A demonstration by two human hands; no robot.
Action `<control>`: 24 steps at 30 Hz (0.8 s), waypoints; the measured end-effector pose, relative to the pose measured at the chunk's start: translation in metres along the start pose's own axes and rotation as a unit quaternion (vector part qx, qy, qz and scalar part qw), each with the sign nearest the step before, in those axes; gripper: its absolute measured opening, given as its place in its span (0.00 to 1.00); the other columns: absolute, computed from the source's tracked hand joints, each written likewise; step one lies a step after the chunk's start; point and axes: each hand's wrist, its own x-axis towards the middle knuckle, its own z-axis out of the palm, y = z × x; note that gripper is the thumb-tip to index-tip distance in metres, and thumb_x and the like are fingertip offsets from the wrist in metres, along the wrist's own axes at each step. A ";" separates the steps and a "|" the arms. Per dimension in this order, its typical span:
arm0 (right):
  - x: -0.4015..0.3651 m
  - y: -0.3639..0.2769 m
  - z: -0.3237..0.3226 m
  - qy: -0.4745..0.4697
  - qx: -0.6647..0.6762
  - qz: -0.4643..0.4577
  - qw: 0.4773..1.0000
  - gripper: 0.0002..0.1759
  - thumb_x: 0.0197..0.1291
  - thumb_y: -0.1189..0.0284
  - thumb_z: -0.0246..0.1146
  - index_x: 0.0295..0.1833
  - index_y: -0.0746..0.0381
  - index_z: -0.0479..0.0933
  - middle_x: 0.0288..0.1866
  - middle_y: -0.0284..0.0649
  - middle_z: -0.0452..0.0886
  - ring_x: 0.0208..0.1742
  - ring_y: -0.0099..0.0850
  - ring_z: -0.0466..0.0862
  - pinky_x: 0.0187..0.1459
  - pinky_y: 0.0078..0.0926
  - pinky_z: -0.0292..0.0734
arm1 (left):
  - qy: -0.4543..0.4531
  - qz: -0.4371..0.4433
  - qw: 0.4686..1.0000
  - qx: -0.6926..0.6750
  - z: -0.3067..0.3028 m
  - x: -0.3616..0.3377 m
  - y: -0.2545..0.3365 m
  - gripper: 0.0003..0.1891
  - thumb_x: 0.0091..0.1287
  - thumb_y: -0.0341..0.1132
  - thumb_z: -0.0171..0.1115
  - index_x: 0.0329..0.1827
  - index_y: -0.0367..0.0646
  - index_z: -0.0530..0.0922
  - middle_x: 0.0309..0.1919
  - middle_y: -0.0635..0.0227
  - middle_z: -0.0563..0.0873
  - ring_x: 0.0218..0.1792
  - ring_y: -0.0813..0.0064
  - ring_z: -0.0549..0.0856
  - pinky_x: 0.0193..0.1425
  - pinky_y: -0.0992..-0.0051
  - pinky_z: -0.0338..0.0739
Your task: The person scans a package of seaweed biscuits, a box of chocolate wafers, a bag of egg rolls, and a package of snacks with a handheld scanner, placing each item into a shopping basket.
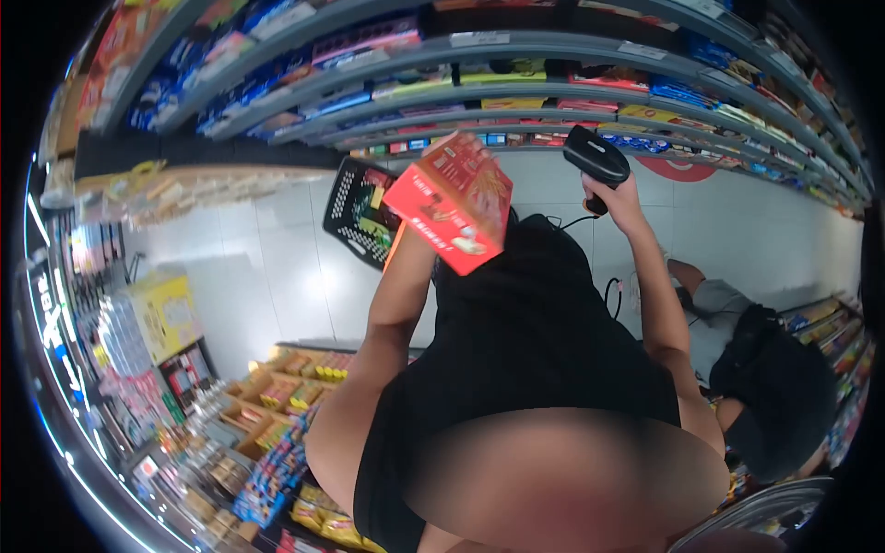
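Our left hand (pixel 468 144), upper middle of the frame, has its grip closed on a red cardboard box with white lettering and food pictures (pixel 450 205); the fingers show only in part, blurred at the box's upper edge. The box is tilted, and it covers part of a black plastic basket with a perforated wall (pixel 343 210) just to its left, where we make out green things inside. We cannot tell whether the basket rests on the floor or hangs. Our right hand (pixel 618 201), right of centre, has its grip wrapped round the handle of a black handheld scanner (pixel 597 158), whose head points to the upper left, well apart from the box. A thin black cable (pixel 578 221) curves below it, near our black top (pixel 544 313). Across the top of the frame run long grey metal shelves (pixel 553 90) packed with colourful packets, and a pale tiled floor (pixel 277 249) lies between them and us. In the lower left we see a wooden compartmented display (pixel 247 415) of small packs, with a yellow carton (pixel 166 318) above it. At the lower right, a person in a dark top (pixel 774 392) is low beside another stocked shelf (pixel 853 369), apart from our hands.
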 end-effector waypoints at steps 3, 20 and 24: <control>-0.007 -0.022 0.010 -0.097 -0.045 0.037 0.994 0.13 0.60 0.76 0.75 0.48 0.66 0.81 0.31 0.32 0.83 0.30 0.18 0.81 0.34 0.21 0.78 | -0.138 -0.094 0.986 -0.019 -0.046 0.038 -0.004 0.15 0.79 0.45 0.52 0.42 0.42 0.78 0.38 0.65 0.83 0.45 0.65 0.82 0.64 0.60 0.77; -0.037 -0.044 0.032 -0.274 -0.106 0.041 0.955 0.23 0.57 0.76 0.78 0.56 0.71 0.81 0.48 0.38 0.89 0.49 0.21 0.82 0.54 0.25 0.79 | -0.264 -0.243 0.934 0.005 -0.070 0.045 -0.050 0.25 0.78 0.53 0.46 0.36 0.39 0.78 0.28 0.62 0.77 0.36 0.67 0.73 0.49 0.71 0.71; -0.039 -0.045 0.032 -0.272 -0.100 0.040 0.956 0.23 0.56 0.76 0.79 0.55 0.71 0.82 0.47 0.38 0.89 0.48 0.21 0.82 0.53 0.25 0.79 | -0.264 -0.217 0.940 0.015 -0.074 0.046 -0.050 0.27 0.78 0.54 0.46 0.34 0.38 0.78 0.26 0.62 0.76 0.33 0.68 0.72 0.47 0.71 0.70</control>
